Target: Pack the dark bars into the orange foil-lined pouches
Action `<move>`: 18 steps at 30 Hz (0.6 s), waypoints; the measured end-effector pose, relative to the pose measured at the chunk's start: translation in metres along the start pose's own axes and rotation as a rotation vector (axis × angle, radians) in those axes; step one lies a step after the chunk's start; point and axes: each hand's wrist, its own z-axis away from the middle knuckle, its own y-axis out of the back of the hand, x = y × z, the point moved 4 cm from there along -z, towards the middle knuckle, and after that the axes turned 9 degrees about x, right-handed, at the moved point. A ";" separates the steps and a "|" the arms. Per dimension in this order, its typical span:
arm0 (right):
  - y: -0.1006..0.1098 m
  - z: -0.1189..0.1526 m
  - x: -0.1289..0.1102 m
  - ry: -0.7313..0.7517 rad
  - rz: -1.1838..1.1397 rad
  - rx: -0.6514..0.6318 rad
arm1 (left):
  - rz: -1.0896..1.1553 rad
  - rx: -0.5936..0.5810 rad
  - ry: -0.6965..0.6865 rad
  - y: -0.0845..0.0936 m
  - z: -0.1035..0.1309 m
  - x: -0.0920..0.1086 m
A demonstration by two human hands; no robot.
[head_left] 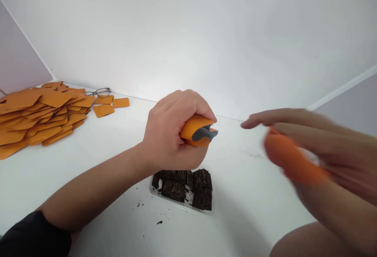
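My left hand (176, 131) is wrapped round an orange pouch (196, 127) with a grey inside, its mouth partly open and facing right. Beyond a gap to the right is my right hand (312, 143), blurred, its fingers stretched out and apart. An orange cover (287, 157) sits on its thumb. Under my left hand, a clear plastic tray (188, 208) on the white table holds dark brown, thin, stacked pieces (173, 190); my hand hides part of its far edge.
A large heap of flat orange pouches (44, 112) lies at the left. Beside it are several loose pouches (104, 110) and a pair of glasses (103, 92). Dark crumbs (159, 222) dot the table (118, 217). White panels (176, 45) rise behind.
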 end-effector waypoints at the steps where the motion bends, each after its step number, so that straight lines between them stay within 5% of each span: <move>1: -0.007 0.000 0.001 -0.051 0.003 -0.065 | 0.004 -0.003 -0.002 0.000 0.002 0.001; 5: -0.062 0.028 0.018 -0.227 0.009 -0.464 | 0.030 -0.049 0.026 -0.002 0.017 0.002; 7: -0.084 0.048 0.028 -0.250 -0.017 -0.526 | 0.023 -0.106 0.043 -0.001 0.029 -0.001; 11: -0.100 0.078 0.039 -0.272 -0.046 -0.494 | -0.016 -0.172 -0.060 0.023 0.043 -0.010; 15: -0.099 0.086 0.036 -0.285 -0.070 -0.479 | -0.079 -0.042 -0.144 0.074 0.049 -0.022; 18: -0.101 0.086 0.030 -0.285 -0.127 -0.500 | -0.153 -0.160 -0.151 0.097 0.067 -0.022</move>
